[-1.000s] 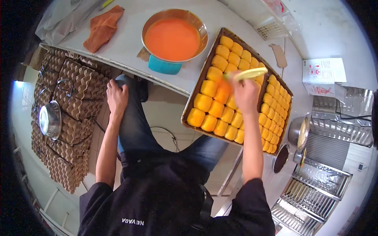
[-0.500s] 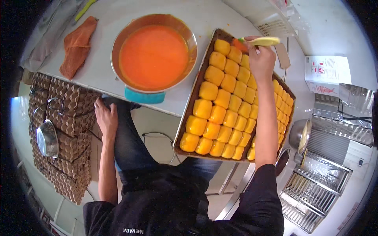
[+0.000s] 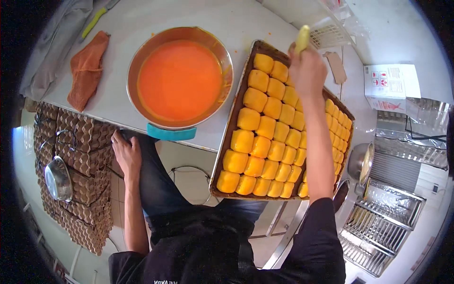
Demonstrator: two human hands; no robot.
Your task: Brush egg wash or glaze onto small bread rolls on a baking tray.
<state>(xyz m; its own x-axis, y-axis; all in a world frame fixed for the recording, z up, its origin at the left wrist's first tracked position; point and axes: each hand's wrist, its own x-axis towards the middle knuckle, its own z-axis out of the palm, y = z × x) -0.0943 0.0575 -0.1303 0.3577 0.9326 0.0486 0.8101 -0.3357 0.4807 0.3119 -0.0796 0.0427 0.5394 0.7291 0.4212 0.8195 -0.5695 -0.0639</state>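
My right hand (image 3: 307, 71) is closed around the pale yellow handle of a pastry brush (image 3: 303, 39), over the far part of a tray of buns. The brush's bristles are hidden behind the hand. Rows of glossy yellow buns (image 3: 255, 99) fill the dark baking tray (image 3: 226, 128), and my forearm covers some of them. Left of the tray stands a round pan (image 3: 133, 85) with a turquoise handle grip, holding orange liquid (image 3: 179, 78). My left hand (image 3: 126, 152) rests on my thigh, fingers loosely apart and holding nothing.
An orange cloth (image 3: 87, 71) and a yellow-green-handled knife (image 3: 94, 22) lie on the table's left. Stacked egg trays (image 3: 90, 189) with a metal bowl (image 3: 57, 177) stand beside my left arm. A white box (image 3: 392, 83), metal bowl (image 3: 355, 161) and racks (image 3: 373, 232) are right.
My right hand has shifted slightly, and the brush handle has swung from lying sideways to pointing away from me. My left hand stays on my thigh. The whole view has shifted slightly.
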